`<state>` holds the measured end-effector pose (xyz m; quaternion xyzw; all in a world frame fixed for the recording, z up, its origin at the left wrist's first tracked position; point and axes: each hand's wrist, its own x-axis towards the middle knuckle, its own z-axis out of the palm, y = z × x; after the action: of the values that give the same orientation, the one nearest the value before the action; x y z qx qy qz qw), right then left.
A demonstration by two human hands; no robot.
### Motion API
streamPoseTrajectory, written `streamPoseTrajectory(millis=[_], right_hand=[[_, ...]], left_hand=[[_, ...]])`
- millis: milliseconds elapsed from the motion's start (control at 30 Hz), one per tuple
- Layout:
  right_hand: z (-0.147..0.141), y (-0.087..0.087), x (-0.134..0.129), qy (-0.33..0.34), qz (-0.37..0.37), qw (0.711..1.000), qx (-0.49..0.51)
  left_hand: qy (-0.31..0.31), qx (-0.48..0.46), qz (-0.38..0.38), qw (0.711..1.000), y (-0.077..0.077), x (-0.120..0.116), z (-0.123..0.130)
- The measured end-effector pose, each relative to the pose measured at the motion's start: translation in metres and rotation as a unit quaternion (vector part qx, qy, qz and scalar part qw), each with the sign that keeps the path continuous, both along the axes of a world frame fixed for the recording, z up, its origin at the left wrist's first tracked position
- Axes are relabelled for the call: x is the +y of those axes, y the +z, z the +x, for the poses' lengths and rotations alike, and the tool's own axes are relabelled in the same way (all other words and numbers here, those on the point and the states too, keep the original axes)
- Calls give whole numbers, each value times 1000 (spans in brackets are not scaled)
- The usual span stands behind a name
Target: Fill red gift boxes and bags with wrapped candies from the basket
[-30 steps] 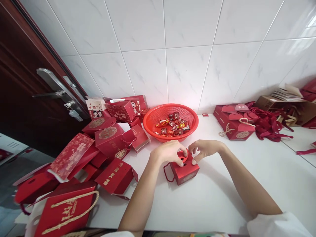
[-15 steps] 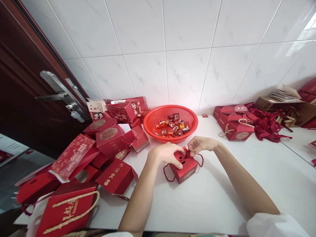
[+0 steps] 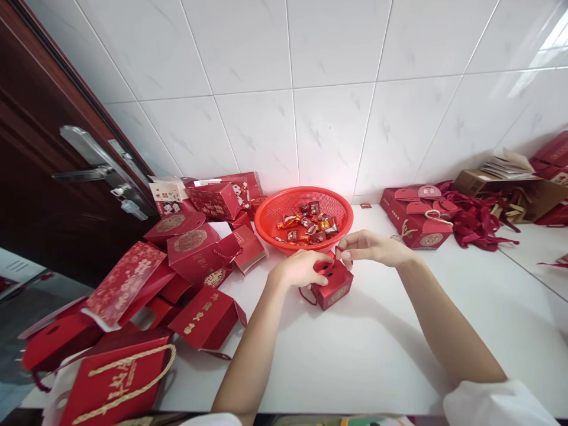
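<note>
A small red box [image 3: 338, 291] with dark holes in its top flaps stands on the white table, a dark red cord looping from its left side. My left hand [image 3: 304, 270] grips the box's left side and top, its thumb on a flap. At the back of the box, my right hand [image 3: 373, 248] pinches a piece of dark red cord between thumb and fingers. Just behind both hands is a red plastic basket [image 3: 303, 194] with wrapped candies [image 3: 310, 225] inside.
Several red gift boxes [image 3: 204, 319] are heaped on the left, beside a dark door [image 3: 39, 148]. At right are boxes with flower-like tops [image 3: 415, 222], dark red ribbons [image 3: 477, 222] and a brown carton [image 3: 541, 192]. A tiled wall [image 3: 332, 130] stands behind.
My right hand has lifted a little, drawing the cord up; the loop on the box's right side no longer hangs out. The box has shifted slightly back toward the basket.
</note>
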<state>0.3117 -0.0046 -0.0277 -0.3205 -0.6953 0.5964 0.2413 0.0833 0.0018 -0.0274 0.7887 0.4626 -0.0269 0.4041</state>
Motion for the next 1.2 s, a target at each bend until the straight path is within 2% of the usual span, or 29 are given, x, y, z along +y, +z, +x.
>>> streamPoseTrajectory(millis=[67, 167, 233, 333, 400, 600, 767, 867, 967, 1033, 1100, 1167, 1200], right_hand=[[1, 2, -1, -12, 8, 1000, -5], [1, 5, -4, -44, 16, 999, -7], [0, 8, -8, -64, 25, 998, -10], [-6, 13, -15, -88, 48, 995, -17], [-11, 16, -21, -109, 77, 991, -32], [-25, 12, -30, -214, 181, 956, -87], [-19, 20, -34, -300, 220, 927, -44], [2, 36, -40, -416, 242, 876, 39], [36, 56, -46, -547, 281, 777, 132], [65, 67, -47, -620, 299, 705, 172], [96, 74, -44, -670, 311, 648, 184], [126, 75, -38, -707, 314, 614, 161], [141, 74, -35, -722, 308, 605, 133]], left_hand=[[24, -40, 24, 999, 7, -6, -1], [90, -189, 55, 976, 19, -14, -5], [119, -291, 41, 948, 27, -18, -8], [105, -387, -23, 916, 33, -23, -7], [100, -411, -42, 905, 32, -25, -3], [46, -451, 36, 891, 19, -33, 16], [16, -483, 50, 874, 17, -34, 21], [45, -488, 81, 868, 19, -26, 16], [92, -456, 138, 875, 15, -9, 7], [110, -416, 176, 885, 6, 5, 0], [121, -398, 204, 886, -6, 20, -4], [129, -390, 219, 885, -21, 34, -6], [135, -379, 227, 887, -27, 39, -6]])
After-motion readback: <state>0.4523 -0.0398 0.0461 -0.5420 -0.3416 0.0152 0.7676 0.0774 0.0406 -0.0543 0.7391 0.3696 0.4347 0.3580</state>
